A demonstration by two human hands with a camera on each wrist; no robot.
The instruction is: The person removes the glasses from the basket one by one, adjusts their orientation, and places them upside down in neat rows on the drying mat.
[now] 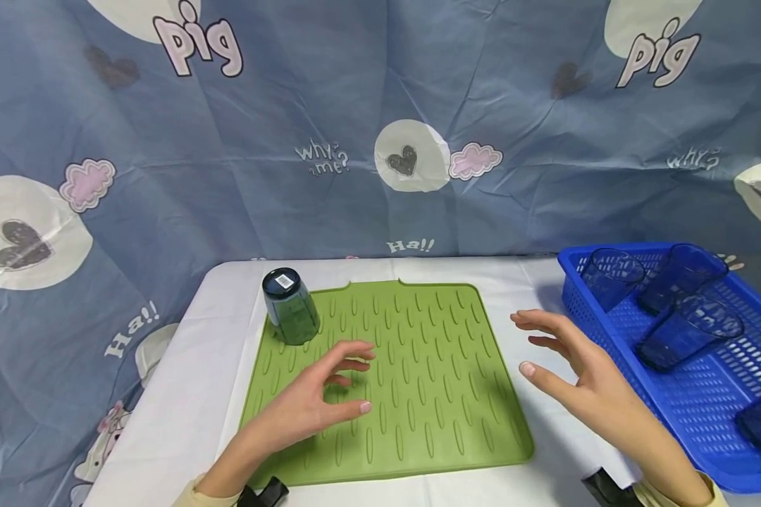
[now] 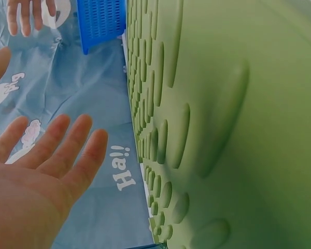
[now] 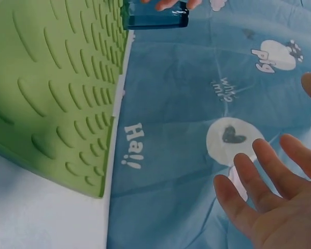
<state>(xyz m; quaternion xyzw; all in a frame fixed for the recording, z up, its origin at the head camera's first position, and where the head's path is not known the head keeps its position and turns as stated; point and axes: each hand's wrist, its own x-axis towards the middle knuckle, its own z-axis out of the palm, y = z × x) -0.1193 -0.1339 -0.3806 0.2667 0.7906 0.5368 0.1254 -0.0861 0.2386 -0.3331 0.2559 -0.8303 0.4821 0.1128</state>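
Note:
A blue drinking glass (image 1: 292, 310) stands upside down at the back left corner of a green ridged drying mat (image 1: 412, 394), a barcode label on its upturned base. My left hand (image 1: 311, 401) hovers over the mat's left part, fingers loosely bent and holding nothing. To the right of the mat, my right hand (image 1: 590, 380) is in the air beside the blue plastic basket (image 1: 609, 373), also with nothing in its grasp. Both wrist views show spread fingers. Inside the basket are several blue glasses (image 1: 691, 331), some leaning.
A white cloth (image 1: 184, 394) covers the table under mat and basket. Behind it hangs a blue printed curtain (image 1: 330, 204), which also drops past the table's left edge. The basket's raised rim borders the right side.

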